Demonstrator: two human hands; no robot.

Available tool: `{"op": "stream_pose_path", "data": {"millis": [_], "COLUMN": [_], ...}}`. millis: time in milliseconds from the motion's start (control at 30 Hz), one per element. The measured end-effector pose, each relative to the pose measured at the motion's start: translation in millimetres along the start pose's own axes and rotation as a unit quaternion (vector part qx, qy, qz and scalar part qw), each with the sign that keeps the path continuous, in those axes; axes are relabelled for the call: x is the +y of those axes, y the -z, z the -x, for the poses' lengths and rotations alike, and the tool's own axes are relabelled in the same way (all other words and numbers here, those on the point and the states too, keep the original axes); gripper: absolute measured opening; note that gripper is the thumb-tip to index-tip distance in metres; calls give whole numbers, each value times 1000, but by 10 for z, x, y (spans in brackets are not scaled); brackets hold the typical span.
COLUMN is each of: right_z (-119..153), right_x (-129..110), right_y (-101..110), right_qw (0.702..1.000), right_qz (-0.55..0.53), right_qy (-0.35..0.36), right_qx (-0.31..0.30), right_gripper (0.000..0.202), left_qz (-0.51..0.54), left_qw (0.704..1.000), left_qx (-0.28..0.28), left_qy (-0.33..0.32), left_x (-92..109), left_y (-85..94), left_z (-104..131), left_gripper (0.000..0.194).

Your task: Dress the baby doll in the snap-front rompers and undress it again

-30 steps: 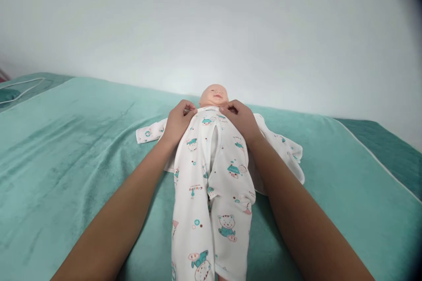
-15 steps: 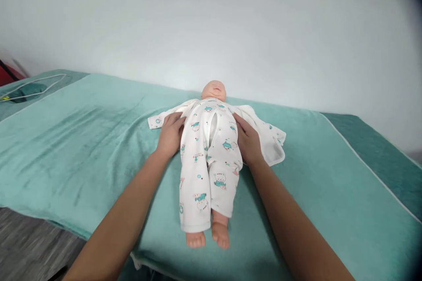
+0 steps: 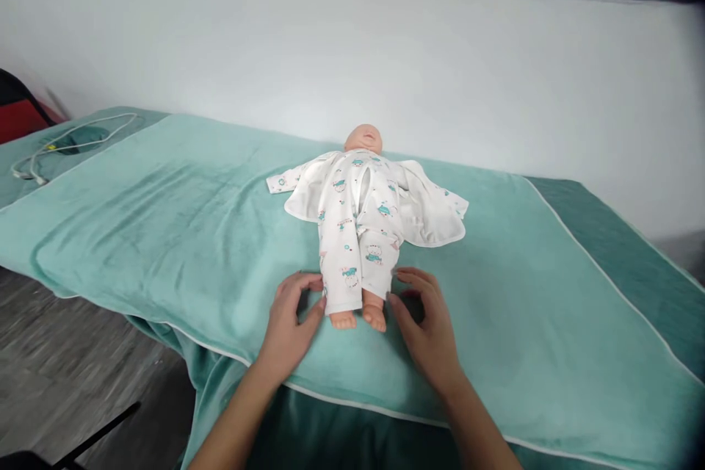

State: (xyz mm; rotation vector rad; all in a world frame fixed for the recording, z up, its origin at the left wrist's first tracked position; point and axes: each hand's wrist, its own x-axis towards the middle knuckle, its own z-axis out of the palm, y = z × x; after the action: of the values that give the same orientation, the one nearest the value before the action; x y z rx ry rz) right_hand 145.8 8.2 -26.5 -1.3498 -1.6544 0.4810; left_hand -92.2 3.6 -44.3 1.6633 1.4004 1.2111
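A baby doll (image 3: 363, 138) lies on its back, head toward the wall and feet toward me. It wears white printed trousers (image 3: 342, 242), and a white long-sleeved top (image 3: 432, 213) spreads out open on both sides. My left hand (image 3: 291, 319) is beside the trouser leg on the left, curved, with thumb and fingers apart near the cuff. At the other trouser leg, my right hand (image 3: 427, 323) curves in the same way, fingertips at or close to the fabric. Both bare feet (image 3: 374, 314) stick out of the cuffs.
A green cloth (image 3: 523, 294) with white piping covers the bed, its front edge hanging down. White cord (image 3: 82, 134) lies at the far left near a red and black object (image 3: 22, 114). The wall (image 3: 247, 51) rises behind. Grey floor (image 3: 82, 352) shows lower left.
Both hands have moved from the doll's waist down to the trouser cuffs. The top's left front panel now lies spread out in sight. My view has shifted back, showing the bed's front edge.
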Motion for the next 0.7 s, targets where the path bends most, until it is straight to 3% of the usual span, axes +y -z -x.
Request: {"op": "stream_pose_path", "data": {"millis": [133, 300, 467, 700], "right_z": [167, 185, 79, 52], "right_x": [-200, -465, -626, -781], "right_y": [-45, -217, -350, -348], "right_qw": [999, 991, 976, 977], "right_qz": [6, 102, 192, 152], "right_qy": [36, 83, 96, 136], "right_qx": [-33, -37, -38, -55], "right_gripper": [28, 30, 16, 15], "left_qz": [1, -13, -5, 92], "left_qw": [1000, 1000, 1000, 995], "left_qx": [-14, -1, 8, -15], "left_qy": [-8, -12, -10, 44], "left_x": [-1, 16, 6, -82], "left_y": [-13, -39, -53, 21], "left_z": [181, 144, 136, 209], "left_gripper": [32, 15, 3, 3]}}
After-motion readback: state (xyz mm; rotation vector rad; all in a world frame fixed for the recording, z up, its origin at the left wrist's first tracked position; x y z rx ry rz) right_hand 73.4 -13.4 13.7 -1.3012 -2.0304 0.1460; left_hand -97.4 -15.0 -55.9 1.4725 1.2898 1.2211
